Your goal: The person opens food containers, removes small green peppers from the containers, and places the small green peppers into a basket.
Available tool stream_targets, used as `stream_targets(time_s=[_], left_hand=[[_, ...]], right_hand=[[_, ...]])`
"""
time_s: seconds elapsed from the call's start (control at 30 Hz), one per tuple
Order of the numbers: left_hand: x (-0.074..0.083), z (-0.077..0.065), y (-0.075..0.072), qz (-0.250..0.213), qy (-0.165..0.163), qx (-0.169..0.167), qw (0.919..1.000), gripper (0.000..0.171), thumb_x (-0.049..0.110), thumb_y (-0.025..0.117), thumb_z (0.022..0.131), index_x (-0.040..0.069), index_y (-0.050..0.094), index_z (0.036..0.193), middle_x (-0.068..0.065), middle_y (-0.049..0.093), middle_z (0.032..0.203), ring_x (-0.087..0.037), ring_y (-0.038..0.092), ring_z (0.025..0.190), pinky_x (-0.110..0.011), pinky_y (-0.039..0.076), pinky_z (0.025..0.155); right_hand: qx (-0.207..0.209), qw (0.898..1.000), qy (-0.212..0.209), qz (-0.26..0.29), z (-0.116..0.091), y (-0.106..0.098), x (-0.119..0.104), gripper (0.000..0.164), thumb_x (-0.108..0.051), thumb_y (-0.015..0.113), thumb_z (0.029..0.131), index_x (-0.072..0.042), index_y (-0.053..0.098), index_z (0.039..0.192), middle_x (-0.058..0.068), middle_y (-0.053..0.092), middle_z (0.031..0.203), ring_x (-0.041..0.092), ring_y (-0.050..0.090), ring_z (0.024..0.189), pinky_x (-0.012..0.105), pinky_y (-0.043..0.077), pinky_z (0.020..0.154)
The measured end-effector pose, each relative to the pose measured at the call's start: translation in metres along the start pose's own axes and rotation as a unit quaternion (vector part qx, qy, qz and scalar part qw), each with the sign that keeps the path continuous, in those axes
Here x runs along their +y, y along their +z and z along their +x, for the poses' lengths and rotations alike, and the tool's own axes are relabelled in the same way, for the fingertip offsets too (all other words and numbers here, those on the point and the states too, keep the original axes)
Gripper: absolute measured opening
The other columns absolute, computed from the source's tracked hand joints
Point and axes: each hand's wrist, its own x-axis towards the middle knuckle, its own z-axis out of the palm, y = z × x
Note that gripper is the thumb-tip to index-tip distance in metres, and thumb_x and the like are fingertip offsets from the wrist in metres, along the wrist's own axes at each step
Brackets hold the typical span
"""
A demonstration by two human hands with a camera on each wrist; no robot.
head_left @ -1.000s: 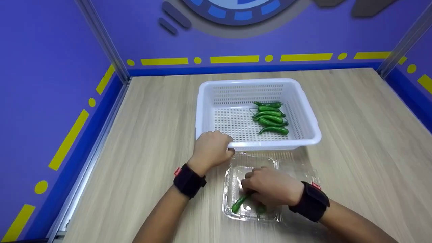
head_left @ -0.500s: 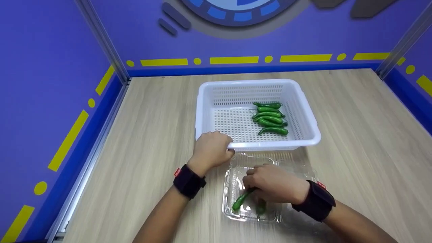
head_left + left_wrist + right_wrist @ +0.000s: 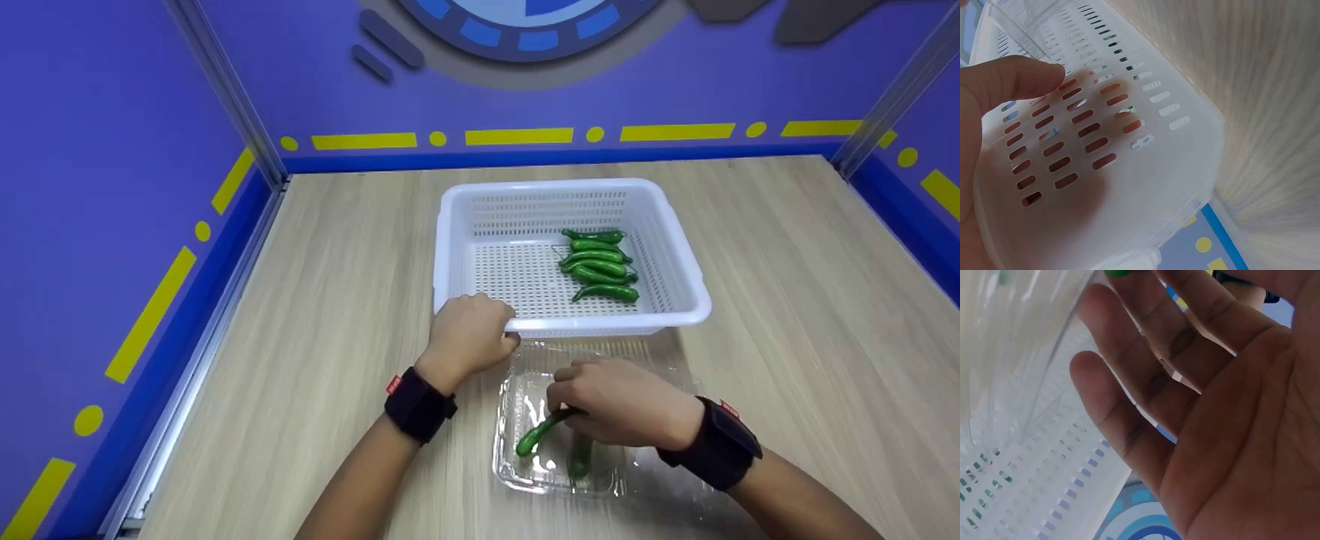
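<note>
My left hand point(image 3: 471, 332) grips the near left corner of a white plastic basket point(image 3: 570, 324); its thumb point(image 3: 1027, 81) presses the slotted outer wall in the left wrist view. Several green chili peppers point(image 3: 600, 259) lie in a column on the basket's right side. In front of it sits a clear plastic clamshell box point(image 3: 504, 450). Over this box my right hand point(image 3: 619, 401) pinches one green chili pepper point(image 3: 536, 436) by its thin end, the thick end pointing down left. Another green pepper point(image 3: 579, 456) lies in the box, partly hidden beneath that hand.
A pale wood-grain table point(image 3: 352, 270) carries everything. Blue panels point(image 3: 525, 105) with yellow marks enclose it at the back and sides, joined by metal posts point(image 3: 232, 90). The box's clear lid seems to lie to the right, under my right forearm.
My right hand has shifted slightly up and right with the pepper it pinches. More of the pepper under it now shows. My left hand has stayed on the basket corner.
</note>
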Motion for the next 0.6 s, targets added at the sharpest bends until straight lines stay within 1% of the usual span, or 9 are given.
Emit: stream_targets(time_s=[0.23, 0.6], left_hand=[[0.0, 0.001, -0.001, -0.002, -0.003, -0.005, 1.0, 0.036, 0.034, 0.068, 0.084, 0.02, 0.046, 0.059, 0.007, 0.043, 0.056, -0.016, 0.049, 0.052, -0.037, 0.046, 0.049], [0.0, 0.001, 0.0, 0.003, -0.001, -0.003, 1.0, 0.033, 0.035, 0.068, 0.085, 0.019, 0.052, 0.061, 0.006, 0.046, 0.056, -0.017, 0.051, 0.053, -0.038, 0.047, 0.049]], right_hand=[[0.006, 1.0, 0.004, 0.01, -0.002, -0.005, 0.003, 0.009, -0.016, 0.076, 0.084, -0.021, 0.069, 0.088, -0.01, 0.061, 0.082, 0.009, 0.061, 0.074, 0.03, 0.054, 0.068], [0.031, 0.999, 0.002, 0.027, -0.003, -0.012, 0.008, 0.011, -0.017, 0.077, 0.085, -0.02, 0.069, 0.092, -0.01, 0.063, 0.085, 0.005, 0.06, 0.076, 0.027, 0.054, 0.068]])
